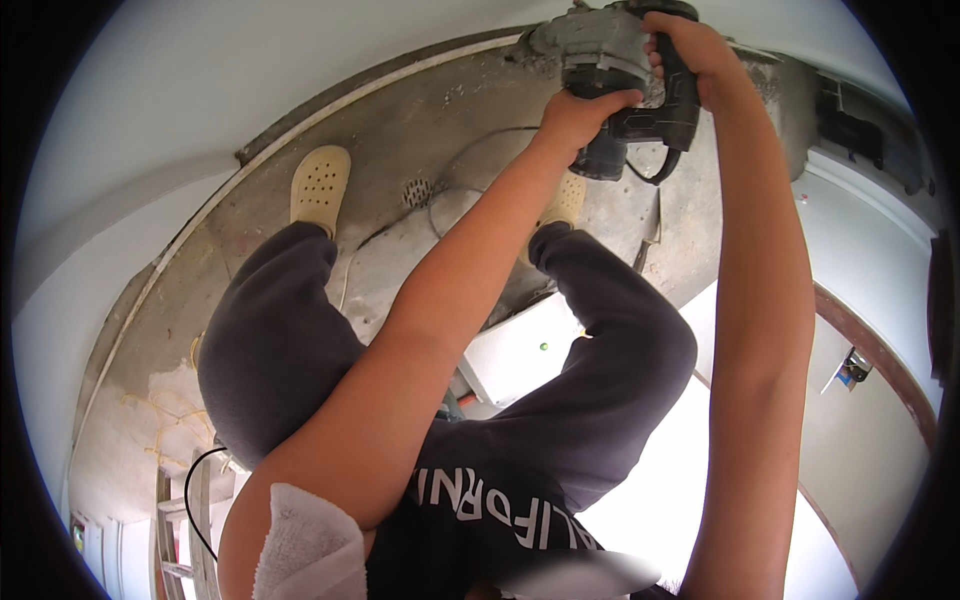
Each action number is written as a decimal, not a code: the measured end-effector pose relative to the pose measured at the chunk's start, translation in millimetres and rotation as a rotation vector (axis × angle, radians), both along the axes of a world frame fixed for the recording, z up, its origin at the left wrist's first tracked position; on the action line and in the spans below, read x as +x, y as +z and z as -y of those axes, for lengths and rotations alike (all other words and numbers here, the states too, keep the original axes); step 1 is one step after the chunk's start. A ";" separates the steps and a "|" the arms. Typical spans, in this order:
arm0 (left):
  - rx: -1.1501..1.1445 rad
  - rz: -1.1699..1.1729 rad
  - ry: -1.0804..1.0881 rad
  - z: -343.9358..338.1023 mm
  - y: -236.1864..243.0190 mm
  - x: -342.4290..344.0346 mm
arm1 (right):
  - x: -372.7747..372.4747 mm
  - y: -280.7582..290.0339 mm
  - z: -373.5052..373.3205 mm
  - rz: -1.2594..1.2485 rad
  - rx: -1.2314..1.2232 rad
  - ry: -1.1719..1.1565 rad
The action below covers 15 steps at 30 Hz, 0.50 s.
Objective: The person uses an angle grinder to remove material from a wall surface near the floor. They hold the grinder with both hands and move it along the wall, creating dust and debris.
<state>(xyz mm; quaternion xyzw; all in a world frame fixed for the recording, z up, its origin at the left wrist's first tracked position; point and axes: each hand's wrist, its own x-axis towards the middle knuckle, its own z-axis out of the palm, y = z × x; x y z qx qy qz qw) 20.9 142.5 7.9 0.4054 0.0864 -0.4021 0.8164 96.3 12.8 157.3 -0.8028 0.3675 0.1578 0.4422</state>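
Out at arm's length, close to the pale wall, I hold a corded power tool (598,45) with a dusty grey metal housing, a black motor body and a black loop handle. My left hand (578,122) is closed round the motor body, thumb laid across it. Higher up, my right hand (692,50) grips the top of the loop handle, fingers wrapped through it. A short black cord leaves the lower end of that handle. The tool's working end is against or very near the wall's foot; its blade or bit cannot be made out.
My beige clogs (322,185) stand apart on a dusty concrete floor (260,225), near a small drain grate (417,193). Thin cable (385,232) trails between them. A ladder (172,520) shows at lower left, and a white towel (308,545) hangs by my left shoulder.
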 end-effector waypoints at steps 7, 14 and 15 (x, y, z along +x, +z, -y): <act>-0.062 -0.040 0.054 2.1 2.5 4.8 | -1.7 0.0 -7.0 0.062 -0.008 0.009; 0.033 0.048 -0.010 2.7 -14.0 -10.8 | -29.5 -0.4 -15.1 0.053 -0.025 -0.133; 0.056 0.071 -0.025 3.0 -17.2 -14.2 | -35.3 -1.7 -15.6 0.054 -0.012 -0.134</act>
